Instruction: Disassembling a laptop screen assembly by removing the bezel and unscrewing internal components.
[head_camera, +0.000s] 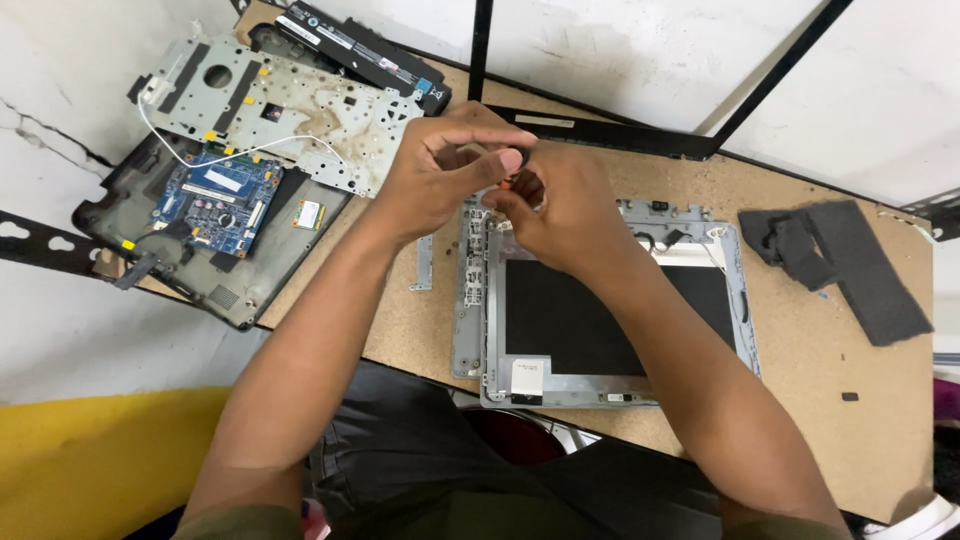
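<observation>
**A:** Head view, looking down: where do your hands meet?

**B:** Your left hand (440, 170) and right hand (560, 205) come together over the upper left corner of the display panel (600, 320). The fingers of both are curled in and pinch a small orange-tipped part (508, 183); what it is cannot be told, since your fingers cover most of it.

**A:** How do you handle this step well?

**B:** Probably by keeping the pinch light and both wrists low over the corner, so the small part does not slip, and by holding the panel flat on the desk (800, 370).

**A:** How does the panel look, and where is it?

**B:** It lies face down at the middle of the desk, just in front of you: a grey metal frame around a dark rectangular back, with a thin metal bracket (468, 300) along its left edge.

**A:** What lies around it?

**B:** An opened laptop base with a blue circuit board (215, 200) at the left, a black bezel (640, 135) behind, and dark foam pieces (850, 265) at the right.
</observation>
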